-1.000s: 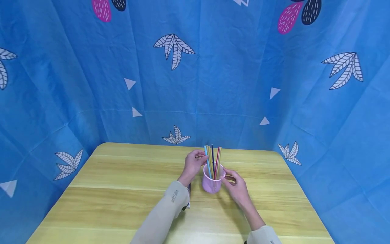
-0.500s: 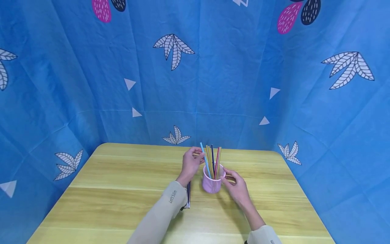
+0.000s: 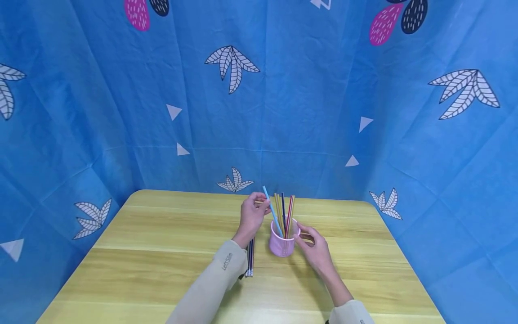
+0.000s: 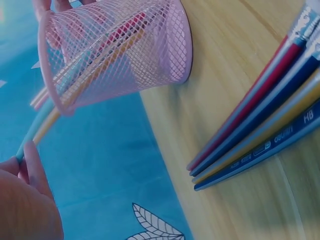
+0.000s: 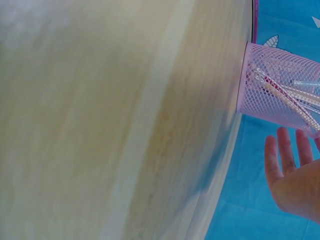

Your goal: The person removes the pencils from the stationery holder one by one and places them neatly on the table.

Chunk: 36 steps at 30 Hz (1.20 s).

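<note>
A pink mesh pencil cup (image 3: 280, 248) stands upright on the table, holding several pencils (image 3: 290, 211) in yellow, dark blue and red. My left hand (image 3: 252, 219) pinches the upper part of a light blue pencil (image 3: 272, 209), which leans left with its lower end inside the cup. At the cup's right side, the thumb and forefinger of my right hand (image 3: 316, 252) hold its rim; the other fingers stretch beside it in the right wrist view. Below my left wrist lie several pencils (image 4: 260, 112), side by side, red, blue, yellow and dark, one marked HB.
The wooden table (image 3: 162, 234) has its back edge just beyond the cup. A blue patterned cloth (image 3: 299, 108) hangs behind the table and along both sides. My left sleeve (image 3: 214, 279) partly covers the loose pencils in the head view.
My left hand has shifted slightly left, tilting the light blue pencil's top leftward and a little up. More of the loose pencils shows beside the sleeve. My right hand stays at the cup.
</note>
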Motion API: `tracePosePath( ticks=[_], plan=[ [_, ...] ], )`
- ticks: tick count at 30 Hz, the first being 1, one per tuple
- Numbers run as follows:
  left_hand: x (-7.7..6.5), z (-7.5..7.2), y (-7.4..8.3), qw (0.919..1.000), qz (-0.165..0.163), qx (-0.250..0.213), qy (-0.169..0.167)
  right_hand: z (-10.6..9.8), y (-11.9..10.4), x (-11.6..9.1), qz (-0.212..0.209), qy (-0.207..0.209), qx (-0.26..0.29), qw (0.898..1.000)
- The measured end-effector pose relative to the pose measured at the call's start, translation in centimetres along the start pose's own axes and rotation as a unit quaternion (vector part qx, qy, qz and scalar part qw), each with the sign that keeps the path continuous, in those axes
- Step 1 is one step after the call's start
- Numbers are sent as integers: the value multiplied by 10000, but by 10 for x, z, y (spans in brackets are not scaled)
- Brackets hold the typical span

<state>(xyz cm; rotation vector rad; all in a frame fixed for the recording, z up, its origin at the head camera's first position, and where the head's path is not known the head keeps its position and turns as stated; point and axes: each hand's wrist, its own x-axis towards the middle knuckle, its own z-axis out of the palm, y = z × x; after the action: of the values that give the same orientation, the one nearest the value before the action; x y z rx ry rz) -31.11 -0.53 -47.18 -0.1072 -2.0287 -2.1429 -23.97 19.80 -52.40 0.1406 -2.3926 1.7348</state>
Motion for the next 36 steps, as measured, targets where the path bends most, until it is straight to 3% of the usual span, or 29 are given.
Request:
tracePosePath(
  ticks=[17, 29, 36],
  plan=[
    [-6, -10, 15, 9993, 249, -258, -80, -2, 2, 2, -6, 2, -52, 10000],
    [-9, -16, 27, 9982, 286, -533, 40, -1, 4, 3, 136, -20, -84, 9999],
    [-9, -24, 33, 9971, 391, -633, 158, -1, 2, 1, -16, -42, -11, 10000]
  ],
)
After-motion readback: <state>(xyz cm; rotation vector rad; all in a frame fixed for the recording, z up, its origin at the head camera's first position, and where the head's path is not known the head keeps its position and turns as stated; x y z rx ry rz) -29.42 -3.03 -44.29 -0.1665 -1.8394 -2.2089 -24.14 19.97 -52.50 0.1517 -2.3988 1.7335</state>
